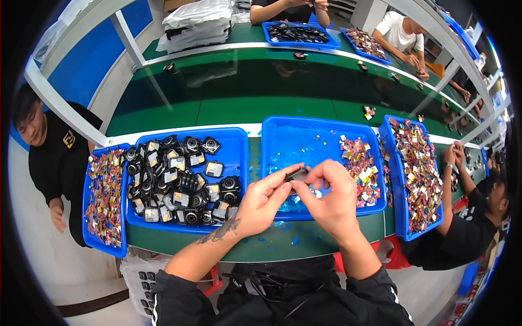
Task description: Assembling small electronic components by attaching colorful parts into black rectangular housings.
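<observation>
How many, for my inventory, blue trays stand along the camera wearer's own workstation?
4, left to right: the far-left tray, the wide left tray, the middle tray, the right-hand tray.

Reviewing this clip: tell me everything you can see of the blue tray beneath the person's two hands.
The blue tray looks plastic: shallow, roughly rectangular, with rounded corners and a raised rim. It rests on the green work surface. Small reddish-brown parts heap its right end; bluish and pale scraps dot the rest. The left hand and right hand partly hide its near side.
</observation>
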Action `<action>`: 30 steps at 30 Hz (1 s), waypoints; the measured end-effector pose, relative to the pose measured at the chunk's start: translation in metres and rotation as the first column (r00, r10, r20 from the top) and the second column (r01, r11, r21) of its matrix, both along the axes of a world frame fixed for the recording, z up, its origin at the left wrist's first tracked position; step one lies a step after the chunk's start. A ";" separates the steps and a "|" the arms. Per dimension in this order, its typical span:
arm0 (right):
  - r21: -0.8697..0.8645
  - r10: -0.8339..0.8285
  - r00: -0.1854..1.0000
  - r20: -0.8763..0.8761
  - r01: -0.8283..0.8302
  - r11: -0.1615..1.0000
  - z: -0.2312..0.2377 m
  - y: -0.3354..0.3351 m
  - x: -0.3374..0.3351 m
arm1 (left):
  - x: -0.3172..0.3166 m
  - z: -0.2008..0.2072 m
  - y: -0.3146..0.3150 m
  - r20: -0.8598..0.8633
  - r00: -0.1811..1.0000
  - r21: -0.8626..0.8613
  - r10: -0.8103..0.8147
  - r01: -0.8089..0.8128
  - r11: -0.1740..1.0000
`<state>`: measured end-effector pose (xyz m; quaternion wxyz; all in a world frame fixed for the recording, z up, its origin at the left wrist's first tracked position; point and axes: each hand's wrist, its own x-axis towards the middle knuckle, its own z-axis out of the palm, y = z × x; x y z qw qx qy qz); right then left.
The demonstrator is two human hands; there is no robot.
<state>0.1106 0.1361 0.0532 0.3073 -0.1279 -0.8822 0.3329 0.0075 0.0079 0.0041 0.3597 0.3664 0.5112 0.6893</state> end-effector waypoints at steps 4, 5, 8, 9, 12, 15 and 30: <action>-0.150 -0.022 1.000 -0.009 0.020 0.989 -0.007 0.006 0.000 | -0.004 0.002 -0.001 0.089 0.991 0.053 -0.095 0.091 0.994; -0.305 -0.002 0.999 -0.050 -0.013 0.952 -0.011 0.007 -0.001 | -0.002 0.005 0.000 0.165 0.983 0.080 -0.080 0.068 0.994; -0.666 -0.063 0.987 -0.147 -0.052 0.744 -0.015 0.003 0.007 | -0.007 0.005 0.005 0.255 0.967 0.077 0.027 -0.048 0.996; -0.645 -0.011 0.994 -0.104 -0.059 0.762 -0.017 0.000 0.012 | -0.007 0.005 0.006 0.277 0.960 0.091 0.050 -0.078 0.993; -0.664 0.075 0.995 -0.061 -0.097 0.742 -0.026 -0.004 0.018 | -0.005 0.011 0.006 0.311 0.948 0.076 0.071 -0.099 0.992; -0.772 0.112 0.981 -0.158 -0.194 0.605 -0.025 -0.001 0.018 | -0.010 0.011 0.000 -0.205 0.971 0.088 0.120 -0.104 0.991; -0.325 0.164 0.986 0.021 -0.148 0.934 -0.004 0.009 0.025 | -0.015 0.017 -0.011 -0.568 0.819 -0.002 0.079 -0.098 0.995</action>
